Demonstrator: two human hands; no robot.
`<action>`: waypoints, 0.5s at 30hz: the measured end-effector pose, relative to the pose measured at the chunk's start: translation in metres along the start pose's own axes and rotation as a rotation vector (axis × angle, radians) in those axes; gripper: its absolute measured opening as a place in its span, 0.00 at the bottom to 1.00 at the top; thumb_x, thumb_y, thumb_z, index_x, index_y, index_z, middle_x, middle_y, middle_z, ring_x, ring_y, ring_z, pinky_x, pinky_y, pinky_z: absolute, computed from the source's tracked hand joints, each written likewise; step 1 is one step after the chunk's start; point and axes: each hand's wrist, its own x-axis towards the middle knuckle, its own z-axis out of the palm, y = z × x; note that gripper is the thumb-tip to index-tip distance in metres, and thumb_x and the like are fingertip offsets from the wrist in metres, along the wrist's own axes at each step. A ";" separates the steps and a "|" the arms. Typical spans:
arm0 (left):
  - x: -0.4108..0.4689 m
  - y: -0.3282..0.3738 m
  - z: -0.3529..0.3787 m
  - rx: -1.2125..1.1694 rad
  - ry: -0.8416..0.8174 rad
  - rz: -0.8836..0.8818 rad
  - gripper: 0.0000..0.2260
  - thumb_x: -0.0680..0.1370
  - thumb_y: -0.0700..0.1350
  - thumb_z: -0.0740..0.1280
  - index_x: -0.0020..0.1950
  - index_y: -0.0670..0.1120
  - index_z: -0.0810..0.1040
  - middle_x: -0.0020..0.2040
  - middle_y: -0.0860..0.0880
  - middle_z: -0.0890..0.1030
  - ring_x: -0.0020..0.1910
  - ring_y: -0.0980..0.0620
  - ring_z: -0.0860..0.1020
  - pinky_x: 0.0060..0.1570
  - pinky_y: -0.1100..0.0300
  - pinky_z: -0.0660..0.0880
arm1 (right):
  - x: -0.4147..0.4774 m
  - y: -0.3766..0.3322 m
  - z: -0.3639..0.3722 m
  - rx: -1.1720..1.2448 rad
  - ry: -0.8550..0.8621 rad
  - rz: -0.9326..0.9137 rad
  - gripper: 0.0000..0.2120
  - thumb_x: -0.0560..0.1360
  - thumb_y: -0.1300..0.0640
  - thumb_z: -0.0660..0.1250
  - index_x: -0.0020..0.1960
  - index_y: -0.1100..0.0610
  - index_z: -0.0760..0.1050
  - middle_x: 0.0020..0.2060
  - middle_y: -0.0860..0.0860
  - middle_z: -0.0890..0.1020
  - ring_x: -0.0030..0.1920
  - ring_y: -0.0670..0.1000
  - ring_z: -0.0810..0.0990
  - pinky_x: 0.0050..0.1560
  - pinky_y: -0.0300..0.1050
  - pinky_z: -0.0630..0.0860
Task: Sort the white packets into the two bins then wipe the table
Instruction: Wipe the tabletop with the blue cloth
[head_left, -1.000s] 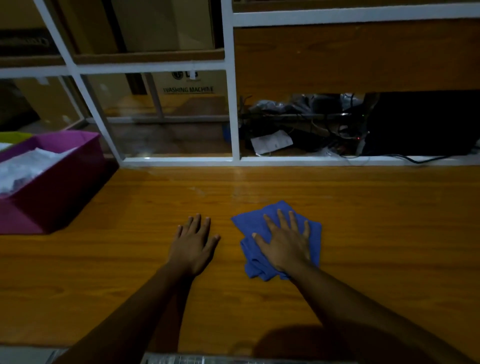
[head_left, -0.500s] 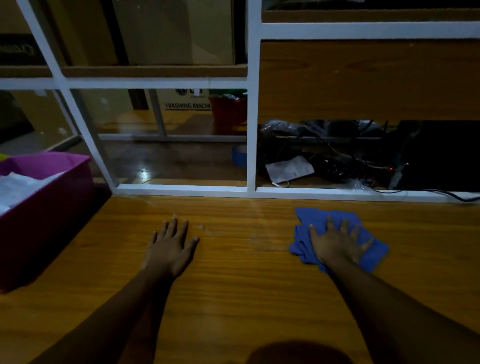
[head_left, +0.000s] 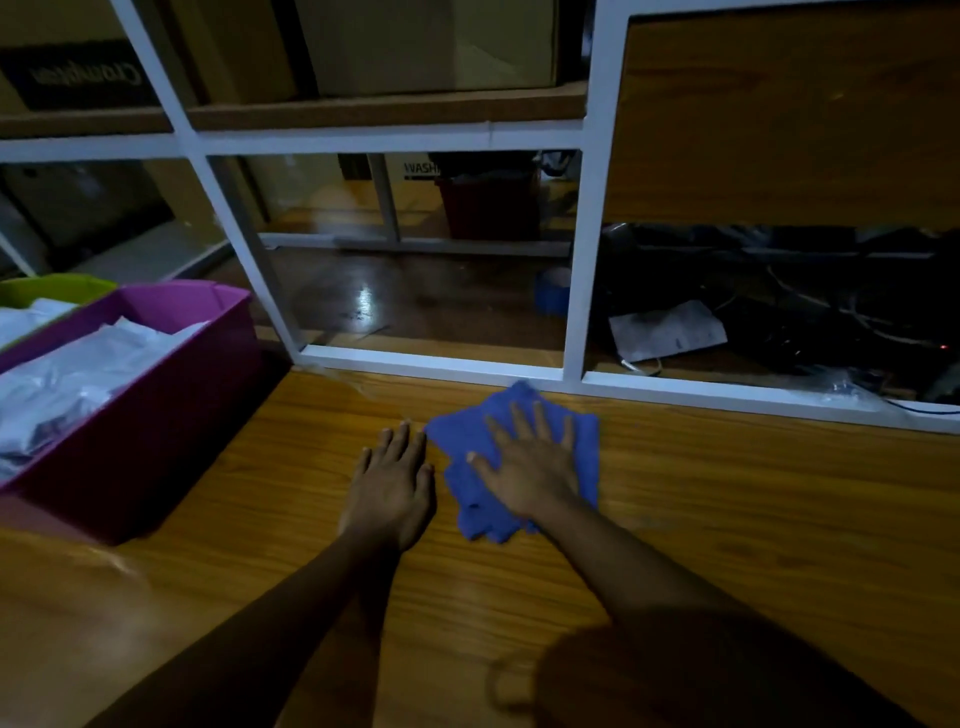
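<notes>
Looking down on table (head_left: 727, 519), wood-grained top filling lower view and running back to white frame (head_left: 577, 260) of glazed partition. Locating purple bin (head_left: 156, 415) on table at far left, set at an angle, well apart from both hands. Locating green bin (head_left: 57, 286) just behind purple bin, only a rim corner showing at left edge; contact between bins not determinable. Finding white packets (head_left: 88, 374) piled inside purple bin, reaching nearly to rim; finding more of them in green bin.

Locating blue cloth (head_left: 454, 441) crumpled on table at centre of view, far corner reaching bottom rail of frame. Pressing right hand (head_left: 524, 467) palm-down on cloth, fingers straight and slightly spread, pointing toward frame, curling round nothing. Resting left hand (head_left: 389, 483) palm-down on bare table just left of cloth, fingers straight and close together, holding nothing; thumb lying just beside cloth edge, contact not determinable. Extending both bare forearms (head_left: 649, 587) from lower edge of view.

Viewing through glass beyond frame: dark red container (head_left: 488, 202) on floor, paper sheet (head_left: 667, 330) among dark cables (head_left: 831, 306) at right, blue tape roll (head_left: 553, 296) just left of upright frame post. Reading partial lettering "WASH" on box (head_left: 421, 170) behind container.
</notes>
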 end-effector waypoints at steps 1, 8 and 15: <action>0.000 -0.001 0.000 -0.010 0.007 0.002 0.27 0.80 0.58 0.43 0.79 0.51 0.52 0.80 0.51 0.49 0.78 0.52 0.47 0.76 0.51 0.47 | -0.009 0.007 -0.001 0.002 -0.026 -0.119 0.35 0.75 0.27 0.42 0.78 0.41 0.49 0.79 0.47 0.46 0.78 0.54 0.38 0.72 0.64 0.33; -0.004 0.002 -0.002 -0.035 0.051 -0.004 0.24 0.83 0.54 0.49 0.78 0.47 0.59 0.79 0.48 0.56 0.78 0.50 0.52 0.76 0.52 0.52 | -0.041 0.106 -0.016 0.005 0.073 0.246 0.35 0.74 0.27 0.44 0.77 0.40 0.50 0.79 0.47 0.48 0.78 0.54 0.41 0.74 0.64 0.39; -0.018 0.002 -0.005 0.051 -0.015 0.015 0.26 0.83 0.56 0.47 0.79 0.46 0.53 0.79 0.46 0.52 0.78 0.46 0.49 0.75 0.48 0.50 | -0.077 0.030 -0.004 0.003 0.003 -0.008 0.37 0.73 0.25 0.44 0.77 0.40 0.50 0.79 0.46 0.47 0.78 0.52 0.40 0.74 0.64 0.35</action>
